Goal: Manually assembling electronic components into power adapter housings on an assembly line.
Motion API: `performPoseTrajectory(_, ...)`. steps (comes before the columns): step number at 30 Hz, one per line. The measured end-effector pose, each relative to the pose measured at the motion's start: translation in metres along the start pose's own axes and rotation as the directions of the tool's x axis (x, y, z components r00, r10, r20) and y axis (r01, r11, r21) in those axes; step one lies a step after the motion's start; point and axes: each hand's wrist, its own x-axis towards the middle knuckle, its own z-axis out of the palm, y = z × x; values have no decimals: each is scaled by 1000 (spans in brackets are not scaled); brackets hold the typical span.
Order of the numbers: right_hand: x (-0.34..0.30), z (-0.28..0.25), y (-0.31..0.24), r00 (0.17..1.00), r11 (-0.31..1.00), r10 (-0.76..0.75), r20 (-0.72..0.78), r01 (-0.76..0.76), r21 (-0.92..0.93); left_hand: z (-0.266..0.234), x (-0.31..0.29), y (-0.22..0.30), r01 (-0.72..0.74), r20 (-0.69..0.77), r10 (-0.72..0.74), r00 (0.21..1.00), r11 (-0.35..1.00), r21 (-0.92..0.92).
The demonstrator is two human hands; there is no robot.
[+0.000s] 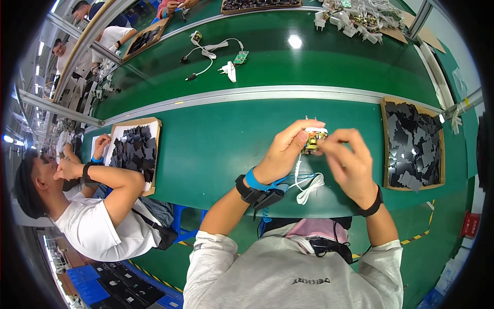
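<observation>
My left hand point(288, 146) is closed around a white power adapter point(315, 131) whose circuit board and yellow parts lie exposed; its two prongs point away from me. At the adapter's right side, my right hand point(351, 160) has its fingers bent into a pinch against the open board. What those fingertips grip, if anything, is hidden and slightly blurred. A white cable point(303, 191) runs down from the adapter and lies bundled on the green table below. A blue strap and a black band circle my left wrist, and another black band is on my right.
A cardboard tray of black sheet pieces point(414, 147) sits at right; a similar tray point(135, 149) stands left, beside a seated co-worker point(103, 206). Beyond a metal rail point(267, 92), a loose adapter with cable point(229, 70) lies on green surface, with piled adapters point(355, 20) farther right.
</observation>
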Motion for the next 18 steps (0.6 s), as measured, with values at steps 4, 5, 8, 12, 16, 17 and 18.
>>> performPoseTrajectory(4, 4, -7, 1, 940, 916, 332, -81, -300, 267, 0, -1, 0, -16, 46, 18, 999, 999, -31)
performPoseTrajectory(5, 3, -7, 3, 930, 884, 363, -50, -327, 333, -1, -1, 0, -11, 54, 13, 998, 999, -34)
performPoseTrajectory(8, 0, -8, 7, 909, 806, 416, 21, -379, 455, -1, -3, -1, -40, 72, 38, 997, 999, 23)
performPoseTrajectory(12, 0, -11, 8, 854, 627, 506, 124, -463, 627, 3, -3, -2, -98, 90, 94, 991, 994, 38)
performPoseTrajectory(16, 2, -8, 10, 840, 552, 511, 182, -483, 680, 1, -4, -6, -147, 68, 144, 987, 988, 50)
performPoseTrajectory(17, -1, -5, 8, 845, 577, 513, 155, -473, 666, 1, -4, -7, -162, 57, 159, 986, 985, 57)
performPoseTrajectory(18, -4, -2, 6, 848, 605, 514, 127, -463, 648, 3, -3, -8, -162, 57, 159, 986, 985, 57)
